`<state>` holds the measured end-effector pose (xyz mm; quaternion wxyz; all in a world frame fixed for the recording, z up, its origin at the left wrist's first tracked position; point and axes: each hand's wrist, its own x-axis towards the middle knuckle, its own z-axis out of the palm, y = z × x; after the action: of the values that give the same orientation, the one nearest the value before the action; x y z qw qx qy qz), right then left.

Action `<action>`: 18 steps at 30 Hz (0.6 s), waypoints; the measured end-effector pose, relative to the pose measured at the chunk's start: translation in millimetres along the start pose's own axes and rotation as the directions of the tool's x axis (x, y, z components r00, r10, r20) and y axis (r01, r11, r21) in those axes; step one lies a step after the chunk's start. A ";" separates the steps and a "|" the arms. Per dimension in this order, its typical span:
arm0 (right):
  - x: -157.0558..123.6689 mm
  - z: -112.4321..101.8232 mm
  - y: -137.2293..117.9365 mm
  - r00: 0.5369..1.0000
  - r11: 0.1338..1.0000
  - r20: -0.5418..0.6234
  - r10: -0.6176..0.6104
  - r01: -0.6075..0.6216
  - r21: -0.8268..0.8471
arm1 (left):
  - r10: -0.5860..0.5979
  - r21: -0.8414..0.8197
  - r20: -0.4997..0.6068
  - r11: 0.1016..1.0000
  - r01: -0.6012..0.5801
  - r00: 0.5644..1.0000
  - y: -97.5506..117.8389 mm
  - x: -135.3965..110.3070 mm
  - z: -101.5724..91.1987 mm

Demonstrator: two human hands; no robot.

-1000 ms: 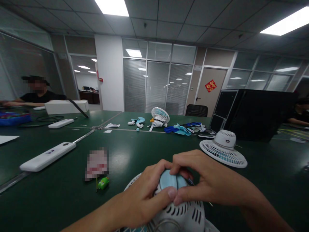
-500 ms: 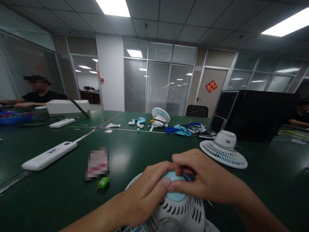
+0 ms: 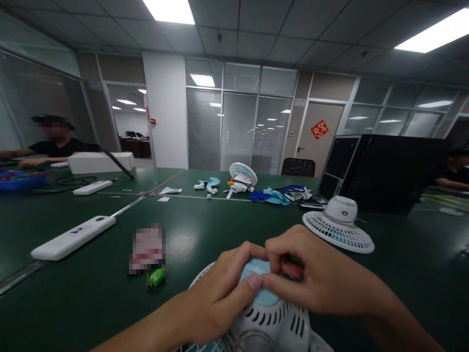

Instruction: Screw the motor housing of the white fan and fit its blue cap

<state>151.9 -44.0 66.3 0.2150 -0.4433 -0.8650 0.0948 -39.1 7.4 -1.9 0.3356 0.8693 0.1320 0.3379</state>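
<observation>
A small white fan body [image 3: 273, 325] with vent slots lies at the table's near edge, and a light blue cap [image 3: 257, 274] sits on top of it. My left hand [image 3: 216, 298] curls around the left side of the cap, thumb pressed on it. My right hand [image 3: 315, 276] pinches the cap's right side with bent fingers, and a thin dark item shows between them. Both hands touch each other at the thumbs.
A white fan grille with motor [image 3: 339, 227] lies face down to the right. A small green object [image 3: 157, 277] and a blurred card [image 3: 147, 247] lie to the left. White power strips [image 3: 73, 237] sit further left. A black box [image 3: 384, 171], fan parts [image 3: 242, 181] and a seated person [image 3: 54, 142] are beyond.
The blue cap has settled lower onto the white fan body. My right fingers have curled tighter over its right side. The left hand stays in place.
</observation>
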 end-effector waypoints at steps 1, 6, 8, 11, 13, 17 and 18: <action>-0.5 -1.9 1.3 1.000 1.000 0.013 0.002 -0.003 0.021 | 0.011 -0.008 0.006 1.000 -0.011 1.000 0.1 0.4 -0.1; -1.4 -10.2 15.6 0.987 0.971 0.044 -0.156 0.145 0.191 | -0.028 0.010 -0.021 1.000 0.028 0.999 0.3 1.0 0.9; -0.8 -11.2 22.0 0.970 0.954 0.094 -0.225 0.200 0.222 | -0.036 0.016 0.008 0.999 0.036 0.999 -0.3 0.6 1.3; 0.4 -11.4 27.3 0.963 0.955 0.143 -0.228 0.193 0.226 | -0.034 0.011 0.041 0.999 0.033 0.999 -1.2 -0.1 1.5; 1.6 -10.7 27.3 0.972 0.959 0.140 -0.188 0.151 0.239 | -0.033 -0.011 0.036 0.999 0.033 0.999 -1.0 -0.6 1.5; 5.0 -5.1 22.0 0.991 0.977 0.106 -0.082 0.059 0.206 | -0.035 -0.058 0.034 0.998 0.037 0.999 0.4 -1.1 1.3; 5.9 -3.0 20.3 0.994 0.984 0.092 -0.051 0.034 0.177 | -0.038 -0.058 0.032 0.998 0.040 0.999 0.3 -1.2 1.4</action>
<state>165.0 -27.4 63.4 0.2133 -0.3992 -0.8718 0.1871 -39.1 5.9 -3.1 0.3694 0.8614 0.1338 0.3218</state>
